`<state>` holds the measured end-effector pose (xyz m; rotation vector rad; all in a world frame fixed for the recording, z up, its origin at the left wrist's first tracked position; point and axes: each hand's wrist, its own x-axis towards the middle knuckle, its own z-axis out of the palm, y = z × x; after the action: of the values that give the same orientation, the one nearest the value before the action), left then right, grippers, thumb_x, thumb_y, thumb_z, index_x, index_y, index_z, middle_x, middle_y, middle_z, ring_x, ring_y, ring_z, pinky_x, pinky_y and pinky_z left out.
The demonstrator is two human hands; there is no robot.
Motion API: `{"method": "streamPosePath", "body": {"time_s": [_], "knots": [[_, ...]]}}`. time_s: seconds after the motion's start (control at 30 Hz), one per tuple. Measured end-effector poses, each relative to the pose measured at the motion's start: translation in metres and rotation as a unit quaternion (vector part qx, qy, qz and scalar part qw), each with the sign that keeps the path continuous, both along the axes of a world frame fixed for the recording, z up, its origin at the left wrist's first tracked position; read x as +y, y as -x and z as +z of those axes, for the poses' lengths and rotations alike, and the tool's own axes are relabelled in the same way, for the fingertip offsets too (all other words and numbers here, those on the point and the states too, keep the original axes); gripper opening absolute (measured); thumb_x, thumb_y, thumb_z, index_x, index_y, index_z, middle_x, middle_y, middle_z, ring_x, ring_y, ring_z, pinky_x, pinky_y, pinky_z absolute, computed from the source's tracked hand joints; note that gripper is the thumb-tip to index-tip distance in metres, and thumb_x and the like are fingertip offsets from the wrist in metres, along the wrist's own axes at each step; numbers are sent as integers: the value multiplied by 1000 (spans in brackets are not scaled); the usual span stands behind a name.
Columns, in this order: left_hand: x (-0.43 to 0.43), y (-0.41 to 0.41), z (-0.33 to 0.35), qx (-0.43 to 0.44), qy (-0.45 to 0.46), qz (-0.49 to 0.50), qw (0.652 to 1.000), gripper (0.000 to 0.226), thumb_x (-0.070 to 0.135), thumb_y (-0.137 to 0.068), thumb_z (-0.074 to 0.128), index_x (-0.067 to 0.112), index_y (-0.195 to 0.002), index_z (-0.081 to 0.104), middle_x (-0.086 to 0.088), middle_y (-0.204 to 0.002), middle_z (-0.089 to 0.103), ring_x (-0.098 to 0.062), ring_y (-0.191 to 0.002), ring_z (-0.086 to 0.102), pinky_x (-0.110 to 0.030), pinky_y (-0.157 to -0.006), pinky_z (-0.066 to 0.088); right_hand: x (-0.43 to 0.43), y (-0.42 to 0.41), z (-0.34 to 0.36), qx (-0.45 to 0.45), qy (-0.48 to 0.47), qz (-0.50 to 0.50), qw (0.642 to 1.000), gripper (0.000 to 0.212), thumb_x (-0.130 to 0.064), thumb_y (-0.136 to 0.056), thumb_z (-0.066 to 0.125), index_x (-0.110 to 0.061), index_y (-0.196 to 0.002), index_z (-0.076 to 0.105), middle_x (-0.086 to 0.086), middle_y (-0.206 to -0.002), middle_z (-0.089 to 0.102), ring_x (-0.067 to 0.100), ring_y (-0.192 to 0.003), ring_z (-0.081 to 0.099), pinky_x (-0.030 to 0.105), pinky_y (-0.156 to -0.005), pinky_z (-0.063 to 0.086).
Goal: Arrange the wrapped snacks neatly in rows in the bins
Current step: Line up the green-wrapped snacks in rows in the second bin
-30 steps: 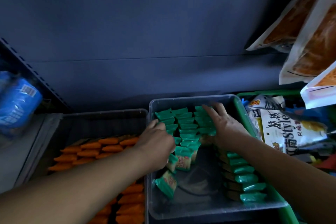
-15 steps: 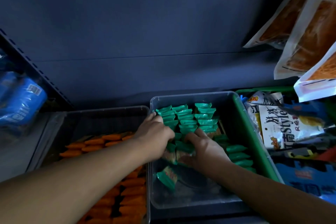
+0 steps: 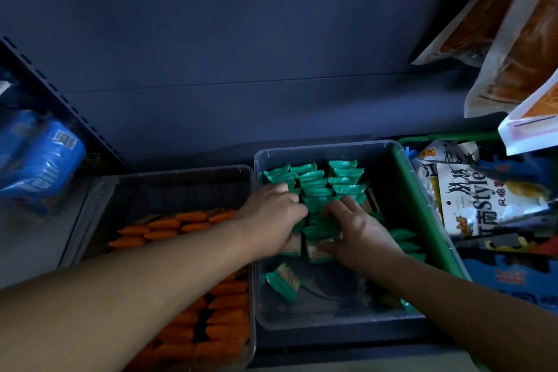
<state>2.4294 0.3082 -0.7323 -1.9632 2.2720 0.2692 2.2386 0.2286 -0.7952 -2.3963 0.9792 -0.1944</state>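
Left hand and right hand clasp green snacks; the bin shows open floor below the wrists. Orange snacks fill the left bin.

**Head view: one wide-angle camera, worn on the head, aimed forward and down into a shelf.**

The lens sits near and above the shelf contents. The clear bin of green wrapped snacks lies just below frame centre, with the bin of orange snacks beside it at 8 o'clock. The dark back panel fills the upper half from 10 to 1 o'clock. Hanging bags occupy 2 o'clock and blue packs occupy 9 o'clock. The left forearm enters from 8 o'clock and the right forearm from 4 o'clock. Both point toward the clear bin.
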Motion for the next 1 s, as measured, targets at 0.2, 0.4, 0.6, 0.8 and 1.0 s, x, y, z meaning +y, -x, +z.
{"method": "streamPosePath", "body": {"time_s": [0.2, 0.4, 0.6, 0.8, 1.0], "knots": [[21, 30, 2, -155, -179, -53, 970, 60, 72, -87, 60, 18, -113, 69, -8, -110, 68, -31, -112, 61, -44, -102, 42, -10, 21, 18, -39, 66, -7, 997, 29, -47, -74, 82, -32, -88, 62, -15, -88, 54, 10, -79, 59, 34, -69, 54], [21, 42, -4, -147, -199, -13, 969, 45, 48, -82, 80, 22, -115, 65, -4, -119, 67, -29, -117, 60, -43, -106, 39, -6, 18, 23, -33, -58, 7, 998, 20, -36, -79, 81, -34, -70, 63, -16, -69, 66, 0, -68, 63, 30, -69, 57], [11, 8, 3, 71, -107, 86, 988, 56, 17, -77, 80, 35, -127, 63, 2, -124, 67, -23, -113, 63, -37, -90, 56, -11, 19, 20, -22, -113, -3, 993, 22, -27, -78, 85, -34, -68, 67, -18, -68, 67, -4, -65, 61, 21, -67, 52], [0, -4, -5, 84, -84, 75, 990, 36, 12, -78, 82, 26, -110, 72, 1, -116, 66, -24, -110, 63, -37, -90, 53, -31, 32, 51, 25, -130, 26, 991, 13, -24, -80, 85, -30, -88, 76, -17, -78, 71, -10, -70, 64, 12, -72, 51], [-2, 10, -14, -5, -55, 63, 996, 31, 17, -88, 68, 27, -116, 61, 1, -123, 61, -25, -116, 58, -34, -85, 44, -52, 73, 82, 89, -45, 33, 994, 17, -24, -80, 84, -36, -86, 72, -16, -81, 72, -3, -76, 67, 22, -76, 55]]}}
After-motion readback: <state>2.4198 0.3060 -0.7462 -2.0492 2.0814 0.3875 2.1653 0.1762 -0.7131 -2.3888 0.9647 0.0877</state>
